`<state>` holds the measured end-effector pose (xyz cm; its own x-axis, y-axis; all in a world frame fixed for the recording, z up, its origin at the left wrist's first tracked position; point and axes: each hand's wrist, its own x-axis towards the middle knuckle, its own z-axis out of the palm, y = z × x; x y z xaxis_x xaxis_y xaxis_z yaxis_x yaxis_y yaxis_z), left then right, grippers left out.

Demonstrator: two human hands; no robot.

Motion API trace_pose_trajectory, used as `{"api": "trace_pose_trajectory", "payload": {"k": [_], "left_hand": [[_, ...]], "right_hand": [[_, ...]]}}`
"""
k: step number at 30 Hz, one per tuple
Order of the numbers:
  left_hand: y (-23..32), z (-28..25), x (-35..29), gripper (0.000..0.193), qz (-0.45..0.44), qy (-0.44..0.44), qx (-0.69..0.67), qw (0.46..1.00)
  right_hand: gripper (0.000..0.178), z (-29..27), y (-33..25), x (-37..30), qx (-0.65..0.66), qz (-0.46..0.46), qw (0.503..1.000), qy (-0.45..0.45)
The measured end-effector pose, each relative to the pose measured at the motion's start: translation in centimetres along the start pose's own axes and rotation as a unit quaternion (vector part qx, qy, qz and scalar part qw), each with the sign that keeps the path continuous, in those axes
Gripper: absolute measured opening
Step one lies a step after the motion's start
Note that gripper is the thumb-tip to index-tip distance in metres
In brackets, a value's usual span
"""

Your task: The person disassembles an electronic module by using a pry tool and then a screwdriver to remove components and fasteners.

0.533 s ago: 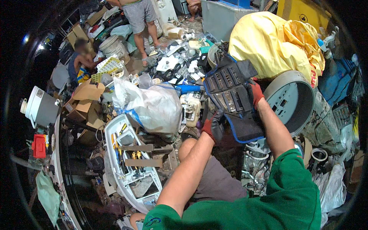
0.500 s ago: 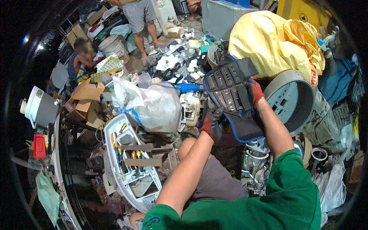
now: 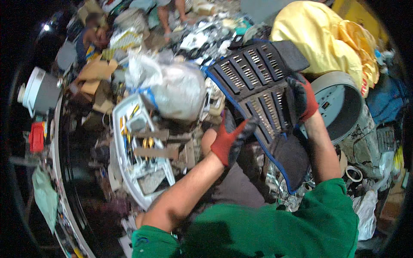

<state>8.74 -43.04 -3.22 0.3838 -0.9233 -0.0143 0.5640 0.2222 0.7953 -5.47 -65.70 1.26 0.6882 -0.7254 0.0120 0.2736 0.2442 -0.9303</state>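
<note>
An unfolded black fabric bit case [image 3: 254,95] with blue edging is held up before me. Rows of small metal bits sit in its strips, and one rounded flap hangs down at the near end. My right hand [image 3: 304,99], in a red and black work glove, grips the case by its right edge; some of its fingers are hidden behind it. My left hand [image 3: 232,136], gloved alike, is at the lower left edge with thumb and fingers spread apart. Its fingertips overlap the blue edging in view; whether they press on it I cannot tell.
A pale tray-like housing [image 3: 124,172] with hand tools lies to the left, beside a stuffed clear plastic bag [image 3: 178,92]. At the right stand a round grey drum [image 3: 355,107] and a large yellow sack [image 3: 314,34]. Scrap covers the ground; another person [image 3: 88,38] sits far left.
The bit case has come nearer and looks larger, its near flap swung lower. My left hand has opened from its hold and shifted left. The view has tilted and blurred a little.
</note>
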Motion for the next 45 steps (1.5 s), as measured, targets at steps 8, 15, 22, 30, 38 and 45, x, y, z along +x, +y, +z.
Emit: {"api": "trace_pose_trajectory", "payload": {"k": [8,15,22,30,38,45], "left_hand": [[6.2,2.4,-21.2,0.082,-0.22,-0.006,0.223,0.95],[8.5,3.1,-25.2,0.081,-0.305,-0.157,0.436,0.832],[5.4,2.4,-27.4,0.082,-0.215,-0.072,0.567,0.792],[6.9,3.9,-30.1,0.088,-0.225,-0.013,0.7,0.678],[7.0,1.8,-30.1,0.094,-0.257,0.053,0.697,0.667],[6.3,-2.1,-28.9,0.093,-0.392,0.013,0.614,0.685]], "right_hand": [[0.026,7.0,3.0,-6.1,-0.354,-0.048,0.901,-0.245],[0.03,7.6,8.1,-6.6,-0.444,0.011,0.82,-0.36],[0.021,8.9,9.8,-4.9,-0.358,0.125,0.863,-0.334],[0.043,16.7,7.0,-5.3,-0.354,0.157,0.812,-0.436],[0.04,22.9,10.9,-5.5,-0.579,-0.161,0.677,-0.426],[0.031,25.6,13.3,-7.9,-0.688,-0.191,0.606,-0.351]]}}
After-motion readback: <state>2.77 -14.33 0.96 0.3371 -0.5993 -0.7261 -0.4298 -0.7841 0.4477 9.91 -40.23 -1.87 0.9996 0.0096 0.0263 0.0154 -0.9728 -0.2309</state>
